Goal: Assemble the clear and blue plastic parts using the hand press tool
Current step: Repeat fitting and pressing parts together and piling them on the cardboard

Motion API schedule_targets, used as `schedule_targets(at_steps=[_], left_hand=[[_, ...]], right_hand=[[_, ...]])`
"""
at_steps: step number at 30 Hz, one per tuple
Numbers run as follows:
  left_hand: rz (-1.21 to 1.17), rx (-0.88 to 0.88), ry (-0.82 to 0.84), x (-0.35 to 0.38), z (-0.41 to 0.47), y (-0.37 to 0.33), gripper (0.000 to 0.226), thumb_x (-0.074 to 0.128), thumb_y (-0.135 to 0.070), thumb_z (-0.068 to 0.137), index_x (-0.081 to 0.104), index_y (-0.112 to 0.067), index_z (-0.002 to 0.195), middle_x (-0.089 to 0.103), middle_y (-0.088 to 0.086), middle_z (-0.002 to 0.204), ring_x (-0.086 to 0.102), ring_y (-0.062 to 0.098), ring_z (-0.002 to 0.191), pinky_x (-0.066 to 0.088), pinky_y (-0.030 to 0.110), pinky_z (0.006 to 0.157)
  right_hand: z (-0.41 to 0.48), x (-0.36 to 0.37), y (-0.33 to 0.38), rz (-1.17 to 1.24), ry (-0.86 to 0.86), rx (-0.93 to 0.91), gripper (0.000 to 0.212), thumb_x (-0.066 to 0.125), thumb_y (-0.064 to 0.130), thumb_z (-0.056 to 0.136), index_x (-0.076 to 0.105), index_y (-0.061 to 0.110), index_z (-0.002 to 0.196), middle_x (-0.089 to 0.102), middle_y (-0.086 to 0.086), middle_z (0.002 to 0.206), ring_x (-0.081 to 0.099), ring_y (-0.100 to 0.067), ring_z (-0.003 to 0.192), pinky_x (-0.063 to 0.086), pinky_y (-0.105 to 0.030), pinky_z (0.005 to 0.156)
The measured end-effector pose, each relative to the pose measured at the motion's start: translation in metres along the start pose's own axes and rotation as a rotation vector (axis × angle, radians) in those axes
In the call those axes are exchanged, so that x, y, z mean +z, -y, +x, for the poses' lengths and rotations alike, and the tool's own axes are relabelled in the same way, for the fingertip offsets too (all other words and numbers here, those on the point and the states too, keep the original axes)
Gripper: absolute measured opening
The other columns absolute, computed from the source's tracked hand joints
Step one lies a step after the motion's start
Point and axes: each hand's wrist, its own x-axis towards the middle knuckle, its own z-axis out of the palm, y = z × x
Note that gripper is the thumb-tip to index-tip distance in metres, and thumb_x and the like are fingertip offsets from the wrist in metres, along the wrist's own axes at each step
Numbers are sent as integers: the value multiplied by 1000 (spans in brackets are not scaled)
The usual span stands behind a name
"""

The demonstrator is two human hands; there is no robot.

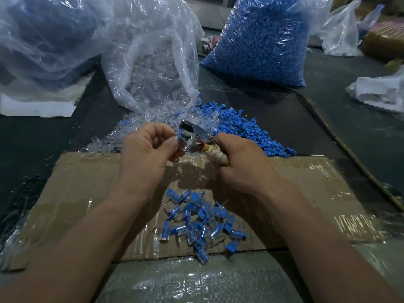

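My right hand (236, 162) grips the wrapped handle of the metal hand press tool (194, 136), whose shiny jaws point left. My left hand (146, 149) pinches a small blue part (179, 134) at the tool's jaws, between thumb and fingers. A pile of joined clear-and-blue pieces (196, 221) lies on the cardboard sheet (83, 182) below my hands. Loose clear parts (109, 143) and loose blue parts (247, 127) are heaped just beyond the cardboard.
An open plastic bag of clear parts (150, 68) stands behind the heaps. A full bag of blue parts (260, 42) sits at the back right. Another large bag (43, 40) fills the back left. White wrapping (378, 90) lies at the right edge.
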Motion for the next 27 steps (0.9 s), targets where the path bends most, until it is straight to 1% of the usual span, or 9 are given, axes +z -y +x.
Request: schedule_targets(at_steps=[3, 5, 7, 9, 13, 17, 20, 23, 27], left_hand=[[18, 7, -1, 0, 0, 0, 20, 55, 6, 84, 57, -11, 76, 62, 4, 67, 60, 3, 53, 48, 12, 53], [25, 12, -6, 0, 0, 0, 20, 55, 6, 84, 57, -12, 75, 62, 4, 67, 60, 2, 53, 48, 11, 53], [20, 15, -13, 0, 0, 0, 19, 55, 7, 84, 57, -11, 76, 62, 5, 66, 60, 3, 52, 48, 11, 53], [19, 9, -14, 0, 0, 0, 17, 56, 6, 84, 58, -10, 77, 62, 6, 67, 60, 3, 52, 48, 11, 53], [36, 6, -19, -1, 0, 1, 17, 57, 4, 84, 58, -12, 77, 63, 7, 70, 61, 3, 55, 49, 13, 54], [40, 13, -53, 0, 0, 2, 18, 60, 1, 83, 60, -16, 77, 65, 6, 70, 63, 5, 57, 50, 14, 55], [53, 37, -72, 0, 0, 3, 22, 62, 1, 82, 60, -20, 75, 65, 3, 69, 63, 6, 59, 52, 16, 57], [71, 74, -99, 0, 0, 5, 24, 62, 1, 82, 60, -22, 74, 65, 1, 69, 63, 7, 61, 52, 16, 59], [-38, 72, -167, -9, 5, 3, 21, 60, -1, 83, 63, -20, 77, 68, -1, 71, 65, 6, 64, 50, 13, 58]], right_hand=[[0, 2, 0, -21, -13, 18, 21, 59, 19, 77, 40, 26, 82, 39, 15, 69, 39, -7, 65, 25, -21, 55], [0, 2, 0, -17, -24, 18, 22, 59, 17, 76, 39, 26, 81, 39, 15, 68, 37, -5, 63, 25, -20, 54], [0, 2, 0, -17, -31, 15, 21, 58, 17, 76, 40, 26, 82, 39, 15, 69, 38, -6, 64, 26, -19, 55], [0, 3, 0, -13, -33, 19, 20, 59, 19, 77, 42, 26, 84, 39, 15, 70, 39, -8, 67, 28, -21, 56], [0, 4, -1, -9, -46, 11, 22, 60, 24, 79, 40, 28, 86, 39, 14, 73, 36, -3, 66, 27, -25, 59], [-1, 2, -4, 21, -54, 8, 19, 62, 21, 78, 46, 23, 87, 47, 7, 81, 43, -11, 73, 29, -27, 61], [-3, 0, -5, 47, -49, 0, 18, 63, 24, 79, 47, 23, 87, 49, 6, 81, 44, -12, 73, 31, -27, 60], [-4, -1, -5, 80, -26, 7, 19, 63, 25, 82, 48, 26, 93, 49, 8, 85, 44, -10, 76, 30, -27, 64], [-5, -5, -10, 32, 36, 55, 23, 63, 28, 84, 52, 25, 104, 48, 11, 89, 44, -7, 80, 34, -27, 68]])
